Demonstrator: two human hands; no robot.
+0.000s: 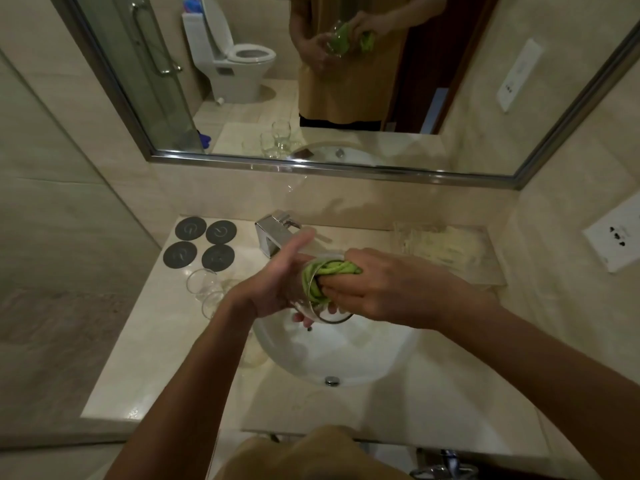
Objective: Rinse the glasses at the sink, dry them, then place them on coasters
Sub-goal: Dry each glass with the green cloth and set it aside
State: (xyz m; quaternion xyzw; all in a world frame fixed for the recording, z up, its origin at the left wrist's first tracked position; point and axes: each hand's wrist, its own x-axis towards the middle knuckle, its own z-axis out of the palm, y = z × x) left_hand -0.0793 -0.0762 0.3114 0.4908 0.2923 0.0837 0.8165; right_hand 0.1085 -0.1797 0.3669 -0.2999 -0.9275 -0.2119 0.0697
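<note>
Above the white sink basin, my left hand grips a clear glass lying on its side, mouth toward the right. My right hand holds a green cloth and pushes it into the glass's mouth. Two more clear glasses stand on the counter left of the basin. Several dark round coasters lie at the counter's back left, all bare.
A chrome faucet stands behind the basin, just beyond my left hand. A pale folded towel lies on the counter at the back right. A large mirror covers the wall. The beige counter runs along the front.
</note>
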